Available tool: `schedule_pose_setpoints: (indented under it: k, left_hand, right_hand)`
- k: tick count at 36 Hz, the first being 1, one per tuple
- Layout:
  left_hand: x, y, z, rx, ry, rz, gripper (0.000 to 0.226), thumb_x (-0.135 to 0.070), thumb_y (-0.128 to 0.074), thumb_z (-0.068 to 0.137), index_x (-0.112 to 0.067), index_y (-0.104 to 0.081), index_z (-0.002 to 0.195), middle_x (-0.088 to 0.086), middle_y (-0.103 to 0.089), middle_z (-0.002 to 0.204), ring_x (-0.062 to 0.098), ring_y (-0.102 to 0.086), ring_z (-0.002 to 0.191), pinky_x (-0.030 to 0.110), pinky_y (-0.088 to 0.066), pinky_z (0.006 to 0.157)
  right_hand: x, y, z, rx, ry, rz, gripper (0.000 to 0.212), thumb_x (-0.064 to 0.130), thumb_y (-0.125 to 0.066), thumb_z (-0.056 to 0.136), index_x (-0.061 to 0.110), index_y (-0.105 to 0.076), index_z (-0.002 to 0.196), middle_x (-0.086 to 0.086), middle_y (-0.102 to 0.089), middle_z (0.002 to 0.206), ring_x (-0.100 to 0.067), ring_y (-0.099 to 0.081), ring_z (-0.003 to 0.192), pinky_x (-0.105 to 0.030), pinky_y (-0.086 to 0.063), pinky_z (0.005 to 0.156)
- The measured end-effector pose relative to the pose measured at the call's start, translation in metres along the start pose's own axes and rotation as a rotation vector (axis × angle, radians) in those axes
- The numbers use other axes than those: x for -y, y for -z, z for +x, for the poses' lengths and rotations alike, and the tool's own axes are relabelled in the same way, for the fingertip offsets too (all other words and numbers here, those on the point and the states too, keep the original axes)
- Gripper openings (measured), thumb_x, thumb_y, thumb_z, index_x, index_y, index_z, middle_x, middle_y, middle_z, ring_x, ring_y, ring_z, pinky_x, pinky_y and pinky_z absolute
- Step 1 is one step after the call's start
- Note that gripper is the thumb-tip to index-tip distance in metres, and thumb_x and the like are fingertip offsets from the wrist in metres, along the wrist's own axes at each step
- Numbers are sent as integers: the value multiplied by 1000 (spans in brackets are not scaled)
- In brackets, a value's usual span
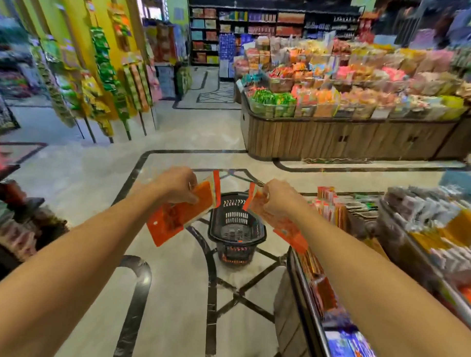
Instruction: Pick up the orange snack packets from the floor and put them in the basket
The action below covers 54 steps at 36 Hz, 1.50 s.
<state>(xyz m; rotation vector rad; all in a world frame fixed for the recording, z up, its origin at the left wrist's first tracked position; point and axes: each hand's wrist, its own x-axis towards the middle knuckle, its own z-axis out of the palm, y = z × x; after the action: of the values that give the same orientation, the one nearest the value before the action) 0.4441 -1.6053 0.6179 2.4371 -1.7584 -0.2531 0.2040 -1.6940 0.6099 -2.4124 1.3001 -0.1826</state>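
Observation:
A black plastic basket [236,231] stands on the marble floor ahead of me, with something orange showing through its near wall. My left hand [176,185] is shut on an orange snack packet [177,217], maybe more than one, held up to the left of the basket. My right hand [280,195] grips another orange snack packet [287,227] to the right of the basket. Both hands hover above the basket's level, one on each side of it.
A low display shelf [392,253] full of packets runs along my right, close to my right arm. A wooden island [347,137] heaped with snacks stands ahead on the right. Hanging snack racks [103,84] line the left. A dark shelf [14,212] sits at the left edge.

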Motion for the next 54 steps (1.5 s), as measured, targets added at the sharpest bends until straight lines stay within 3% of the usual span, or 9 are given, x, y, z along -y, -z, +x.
schedule_pose_setpoints:
  k: [9, 16, 22, 27, 33, 38, 43, 50, 54]
  left_hand:
    - [48, -44, 219, 67, -2, -211, 27, -37, -76, 73, -23, -57, 87, -7, -54, 78, 11, -58, 69, 18, -38, 50]
    - [55, -76, 365, 175, 84, -339, 28, -28, -75, 74, -22, -49, 63, -1, -56, 62, 12, -56, 55, 21, -36, 45]
    - [60, -141, 476, 253, 178, -367, 23, -21, -66, 77, -2, -68, 91, 17, -71, 90, 32, -69, 82, 40, -58, 72]
    - [80, -237, 561, 291, 341, -526, 12, -14, -60, 81, -10, -58, 69, 12, -65, 76, 29, -63, 73, 35, -51, 68]
    - [121, -399, 636, 331, 542, -831, 21, -2, -62, 82, -5, -61, 102, 9, -65, 95, 27, -63, 87, 45, -55, 82]
    - [152, -532, 668, 357, 644, -836, 45, 16, -47, 76, -28, -51, 63, -6, -49, 56, 8, -50, 41, 19, -41, 41]
    - [172, -659, 680, 369, 692, -856, 34, 2, -52, 91, -31, -52, 99, -1, -56, 94, 16, -57, 83, 35, -53, 80]
    - [188, -785, 690, 350, 812, -734, 31, -4, -54, 87, -11, -63, 116, 18, -69, 109, 37, -66, 102, 41, -54, 89]
    - [203, -821, 688, 516, 821, -586, 37, -21, -61, 82, -17, -56, 119, 9, -70, 114, 33, -64, 109, 33, -50, 94]
  right_hand:
    - [-29, -37, 216, -78, -53, 32, 30, 32, -57, 88, 8, -66, 103, -14, -67, 105, -35, -62, 99, -39, -48, 77]
    - [-65, -57, 347, 1, -200, 128, 39, 46, -52, 78, 11, -66, 92, -6, -58, 80, -34, -66, 89, -34, -48, 68]
    - [-116, -88, 460, 67, -260, 237, 23, 32, -58, 87, 11, -63, 79, -10, -60, 74, -35, -60, 78, -34, -43, 64]
    - [-169, -154, 558, 137, -321, 375, 21, 41, -53, 67, 20, -55, 65, -5, -65, 76, -26, -61, 76, -31, -44, 67]
    - [-251, -299, 640, 187, -474, 400, 9, 22, -60, 76, 17, -56, 70, -14, -70, 80, -34, -66, 81, -32, -42, 64]
    - [-306, -423, 674, 206, -620, 462, 27, 10, -62, 88, 23, -51, 66, 0, -56, 70, -22, -52, 74, -27, -34, 66]
    - [-353, -559, 693, 183, -779, 526, 20, 9, -66, 85, 21, -56, 73, -3, -62, 78, -24, -61, 78, -26, -37, 64]
    - [-397, -697, 701, 227, -920, 551, 5, 16, -71, 84, 18, -67, 85, -4, -69, 80, -30, -66, 85, -32, -50, 77]
    - [-422, -735, 704, 331, -976, 474, 34, 36, -66, 88, 9, -69, 110, -16, -72, 108, -35, -67, 104, -34, -49, 83]
